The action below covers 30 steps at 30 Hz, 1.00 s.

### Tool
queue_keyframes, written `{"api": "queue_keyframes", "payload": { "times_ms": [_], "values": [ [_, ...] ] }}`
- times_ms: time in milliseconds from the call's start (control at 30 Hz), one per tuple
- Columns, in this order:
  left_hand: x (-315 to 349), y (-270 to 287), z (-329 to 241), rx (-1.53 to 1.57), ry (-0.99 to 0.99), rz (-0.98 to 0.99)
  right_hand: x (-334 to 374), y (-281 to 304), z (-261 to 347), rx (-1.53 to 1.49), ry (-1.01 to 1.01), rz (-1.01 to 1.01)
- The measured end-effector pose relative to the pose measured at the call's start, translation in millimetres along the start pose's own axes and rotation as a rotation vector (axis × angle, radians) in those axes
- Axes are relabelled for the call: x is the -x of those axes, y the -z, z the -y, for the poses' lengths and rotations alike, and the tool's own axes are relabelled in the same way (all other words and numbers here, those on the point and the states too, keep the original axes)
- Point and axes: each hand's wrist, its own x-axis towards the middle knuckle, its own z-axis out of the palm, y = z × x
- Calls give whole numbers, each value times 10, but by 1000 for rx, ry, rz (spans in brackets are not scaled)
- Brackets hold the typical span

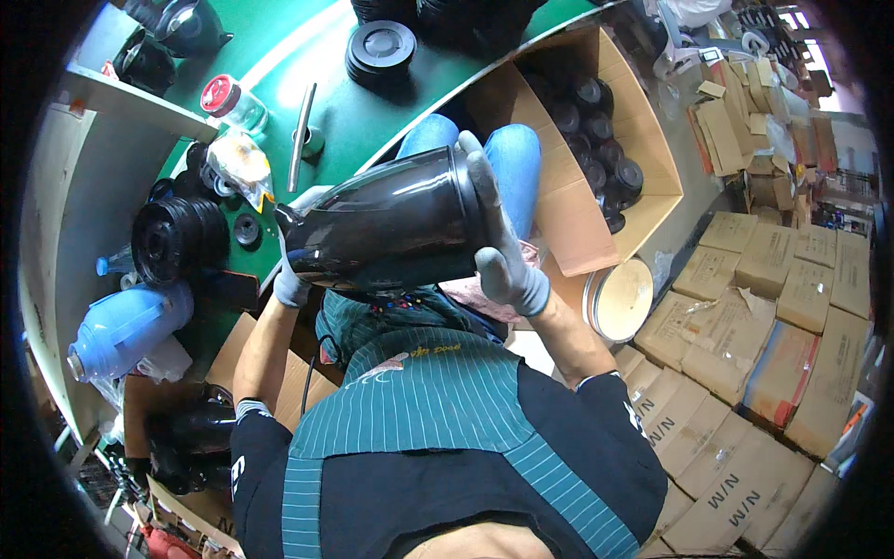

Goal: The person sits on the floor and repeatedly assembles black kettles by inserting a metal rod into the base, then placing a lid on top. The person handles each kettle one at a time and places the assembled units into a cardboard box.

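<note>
A glossy black jug body [382,219] with a small spout lies sideways across my lap, held up between both hands. My left hand [292,279], in a grey glove, grips the spout end; most of its fingers are hidden behind the jug. At the wider end, my gloved right hand [498,233] presses its palm against the rim, fingers stretched along the far side and thumb on the near side. Past the jug, on the green table, a metal rod [301,140] stands up beside a small cylinder [313,142].
Stacked black discs [380,51] and a red-lidded jar [233,102] stand on the green table [279,56]. More black rings [177,238] and a blue jug [130,331] are at left. An open carton [643,140] of black parts, a round stool [622,300] and stacked boxes [745,373] are at right.
</note>
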Motion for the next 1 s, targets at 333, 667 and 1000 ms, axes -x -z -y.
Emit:
{"api": "queue_keyframes", "payload": {
  "times_ms": [333,667,1000],
  "values": [
    [-399,-277,-1182,-858,-477,32,235,51,-200,44,-157,-32],
    [-314,-156,-514,-301,-277,-82,102,-56,265,201,-233,-233],
    [84,-288,-631,207,176,100,187,81,214,5,-6,-303]
  ]
}}
